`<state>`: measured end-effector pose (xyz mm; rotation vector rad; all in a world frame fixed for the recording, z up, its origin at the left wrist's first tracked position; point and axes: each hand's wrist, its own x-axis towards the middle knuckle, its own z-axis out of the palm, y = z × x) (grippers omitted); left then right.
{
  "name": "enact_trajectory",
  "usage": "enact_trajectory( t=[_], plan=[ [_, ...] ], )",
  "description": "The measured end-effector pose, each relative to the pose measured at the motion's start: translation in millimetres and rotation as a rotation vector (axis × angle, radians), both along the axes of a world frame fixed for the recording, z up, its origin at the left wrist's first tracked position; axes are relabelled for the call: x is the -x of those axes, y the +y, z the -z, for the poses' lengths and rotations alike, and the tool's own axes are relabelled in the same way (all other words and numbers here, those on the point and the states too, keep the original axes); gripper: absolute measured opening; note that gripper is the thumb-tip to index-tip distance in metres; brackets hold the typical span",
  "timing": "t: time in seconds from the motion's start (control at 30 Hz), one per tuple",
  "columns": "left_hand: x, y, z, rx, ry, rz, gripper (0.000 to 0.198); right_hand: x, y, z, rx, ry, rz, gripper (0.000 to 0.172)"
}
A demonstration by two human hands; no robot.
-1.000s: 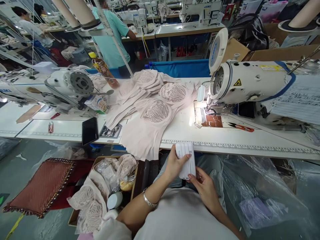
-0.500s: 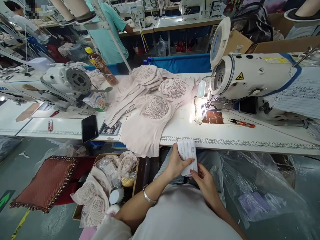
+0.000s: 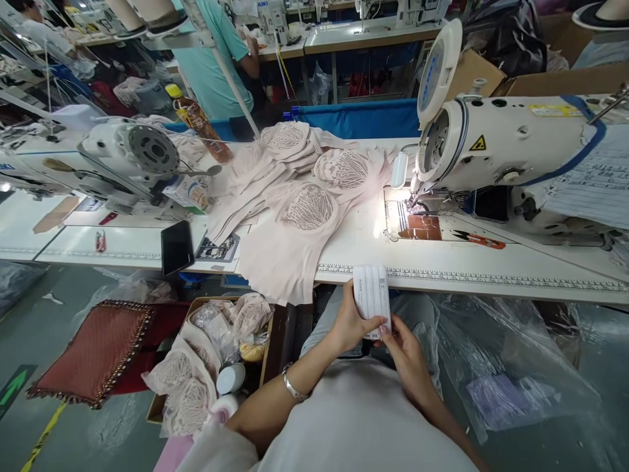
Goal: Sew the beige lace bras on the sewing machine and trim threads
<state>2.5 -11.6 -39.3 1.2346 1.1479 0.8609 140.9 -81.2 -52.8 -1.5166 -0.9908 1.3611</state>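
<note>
Left hand [image 3: 350,322] at eight o'clock and right hand [image 3: 405,346] at five gripped a white slab [image 3: 371,294] — it looked light, stiff, slightly slippery, best held by its long edges

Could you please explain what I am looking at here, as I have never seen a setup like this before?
There is no robot here: a person works with two bare hands, and a camera worn on their head looks forward and down, giving this single view. The left hand, on the arm with the bracelet, and the right hand both hold a flat white object in front of the body; I cannot tell exactly what it is. Beyond it, on the white table, lie pale pink lace garment pieces, a dark phone and orange-handled snips. A sewing machine stands at each end of the view.
</note>
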Motion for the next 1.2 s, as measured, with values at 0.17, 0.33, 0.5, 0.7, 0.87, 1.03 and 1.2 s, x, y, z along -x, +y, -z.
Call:
enact_trajectory(
  t=[0.17, 0.33, 0.5, 0.7, 0.87, 1.03, 1.2],
  plan=[
    [0, 2, 0.6, 0.001, 0.005, 0.006, 0.076, -2, 1, 2.8, -0.001, 0.043, -0.008, 0.055],
    [-2, 1, 1.0, -0.012, 0.043, -0.036, 0.076, -2, 2, 7.3, 0.012, 0.025, -0.002, 0.059],
    [-3, 0, 0.0, -0.012, 0.054, -0.035, 0.074, -1, 3, 7.4, 0.01, 0.055, -0.017, 0.055],
    [-4, -2, 4.2, -0.018, 0.047, -0.039, 0.075, 0, 0, 9.5, 0.011, 0.106, 0.022, 0.053],
    [-5, -3, 4.6, -0.016, 0.046, -0.037, 0.074, -3, -2, 10.3, -0.009, 0.021, -0.006, 0.057],
    [-5, -4, 2.6, -0.032, 0.046, -0.047, 0.074, -3, -5, 7.9, -0.016, -0.111, -0.027, 0.061],
    [-5, -5, 0.4, -0.026, 0.054, -0.047, 0.075, 0, -6, 6.4, -0.045, -0.209, -0.023, 0.054]
  ],
)
